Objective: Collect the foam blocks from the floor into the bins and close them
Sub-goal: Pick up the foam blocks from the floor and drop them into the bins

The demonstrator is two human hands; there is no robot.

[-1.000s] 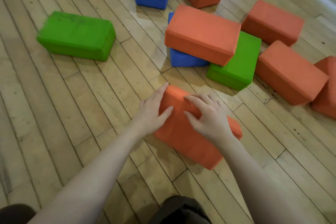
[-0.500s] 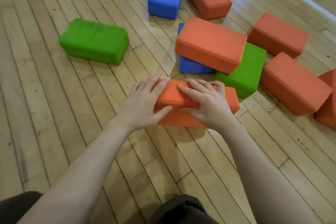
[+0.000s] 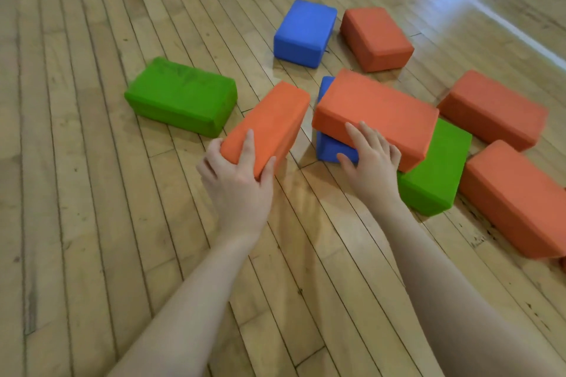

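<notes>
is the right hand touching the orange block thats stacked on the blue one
Touching. In the head view the right hand has its fingers laid on the near side of the stacked orange block, with no gap, and the thumb reaching the blue block underneath.

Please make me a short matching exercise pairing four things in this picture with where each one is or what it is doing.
Things:
1. left hand
2. right hand
3. lone green block
4. stacked orange block

States:
a. lies flat on the floor, apart at the left
b. grips the end of a tilted orange block
c. rests across a blue block and a green block
d. reaches for the stacked block's near edge

Pairs: 1-b, 2-d, 3-a, 4-c
</notes>
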